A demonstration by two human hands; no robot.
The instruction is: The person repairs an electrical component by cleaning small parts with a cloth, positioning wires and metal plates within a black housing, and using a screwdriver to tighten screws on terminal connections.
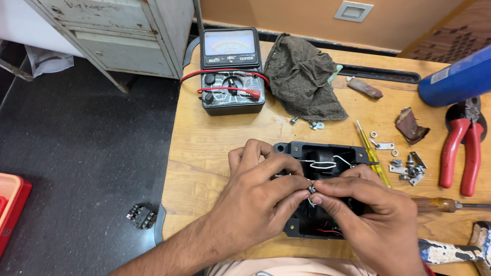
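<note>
A small metal part (311,189) is pinched betw. fingertips of left hand (261,197) & right hand (368,214), over an open black plastic housing (319,153) w/ white wires inside, laid on the wooden desk (215,148), centre-front.

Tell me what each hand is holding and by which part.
Both hands, left and right, pinch a small metal part between their fingertips over the open black housing. Which part of it they grip cannot be told.
</note>
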